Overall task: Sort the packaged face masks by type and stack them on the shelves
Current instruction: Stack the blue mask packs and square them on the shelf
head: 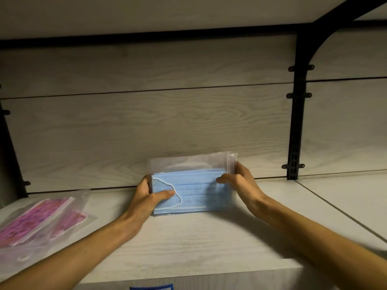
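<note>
Both hands were on the blue mask pack, so this looked like the placing step. The left hand pinched its left edge, thumb on top; the right hand clamped the right edge. It sat on the shelf between them, pink mask packs well off past the left hand. Next, I'd guess: square it, let go.

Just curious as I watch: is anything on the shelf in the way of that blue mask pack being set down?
Nothing visible is. Both the left hand and right hand already grip the blue mask pack at its ends, over a bare stretch of shelf. The pink mask packs lie well off to the left, apart from it.
</note>
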